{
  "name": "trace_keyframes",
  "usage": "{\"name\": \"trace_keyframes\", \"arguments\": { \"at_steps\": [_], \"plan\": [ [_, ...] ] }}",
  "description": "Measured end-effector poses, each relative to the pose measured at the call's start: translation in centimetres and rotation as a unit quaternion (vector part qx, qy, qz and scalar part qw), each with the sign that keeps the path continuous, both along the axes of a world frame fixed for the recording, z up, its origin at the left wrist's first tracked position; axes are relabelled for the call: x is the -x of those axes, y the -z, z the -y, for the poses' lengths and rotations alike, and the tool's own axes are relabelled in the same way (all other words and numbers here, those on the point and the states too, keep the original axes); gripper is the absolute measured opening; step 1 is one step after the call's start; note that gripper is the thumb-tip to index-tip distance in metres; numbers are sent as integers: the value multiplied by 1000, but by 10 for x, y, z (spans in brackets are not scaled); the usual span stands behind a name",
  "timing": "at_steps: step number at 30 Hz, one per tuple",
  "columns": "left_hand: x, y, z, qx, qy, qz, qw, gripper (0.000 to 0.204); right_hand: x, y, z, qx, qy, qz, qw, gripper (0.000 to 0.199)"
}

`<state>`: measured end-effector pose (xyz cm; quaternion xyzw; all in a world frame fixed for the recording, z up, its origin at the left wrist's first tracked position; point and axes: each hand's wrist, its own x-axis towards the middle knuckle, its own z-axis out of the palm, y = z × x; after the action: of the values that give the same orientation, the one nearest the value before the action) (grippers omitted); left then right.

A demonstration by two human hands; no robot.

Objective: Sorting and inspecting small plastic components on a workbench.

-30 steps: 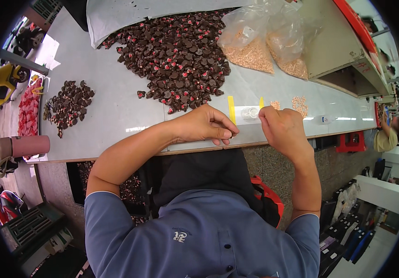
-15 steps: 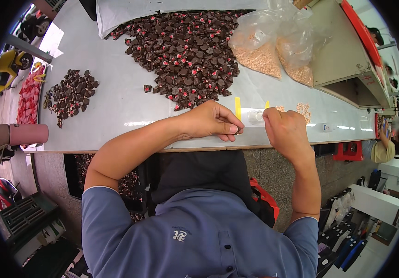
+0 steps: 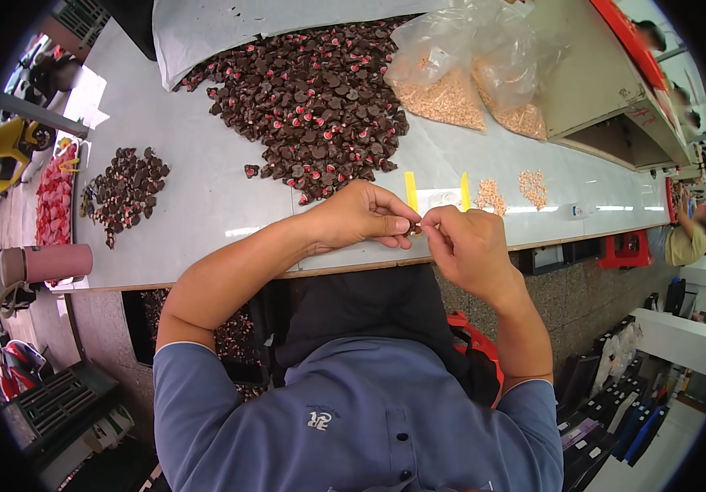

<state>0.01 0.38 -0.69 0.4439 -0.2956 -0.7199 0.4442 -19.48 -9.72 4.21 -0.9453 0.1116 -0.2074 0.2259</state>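
My left hand point(image 3: 359, 216) and my right hand point(image 3: 465, 243) meet fingertip to fingertip over the front edge of the white table point(image 3: 205, 205). Between the fingertips sits one small dark brown part point(image 3: 413, 229), pinched by both hands. Just behind them lies a small clear tray with two yellow strips point(image 3: 435, 197). A large heap of dark brown parts with red-pink spots point(image 3: 312, 98) covers the table's middle. Two little piles of tan pieces point(image 3: 510, 190) lie to the right of the tray.
A smaller heap of dark parts point(image 3: 123, 190) lies at the left. Two clear bags of tan pieces point(image 3: 472, 82) stand at the back right. A pink cylinder point(image 3: 45, 264) and a red tray point(image 3: 54, 201) sit at far left. Another person point(image 3: 692, 238) is at the far right.
My hands have come together: the right hand moved left to meet the left, and both now pinch the small dark part.
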Motion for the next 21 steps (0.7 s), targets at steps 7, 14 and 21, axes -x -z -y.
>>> {"name": "trace_keyframes", "arguments": {
  "at_steps": [7, 14, 21],
  "plan": [
    [-1, 2, 0, 0, 1, -3, 1000, 23, -4, 10, -2, 8, -4, 32, 999, 11],
    [-3, 3, -2, -2, 1, -19, 1000, 24, -4, 1, -1, -223, 85, -32, 971, 19],
    [-4, 5, 0, 18, 36, 6, 999, 23, -4, 3, 0, -170, 46, -53, 983, 27]
  ]
}}
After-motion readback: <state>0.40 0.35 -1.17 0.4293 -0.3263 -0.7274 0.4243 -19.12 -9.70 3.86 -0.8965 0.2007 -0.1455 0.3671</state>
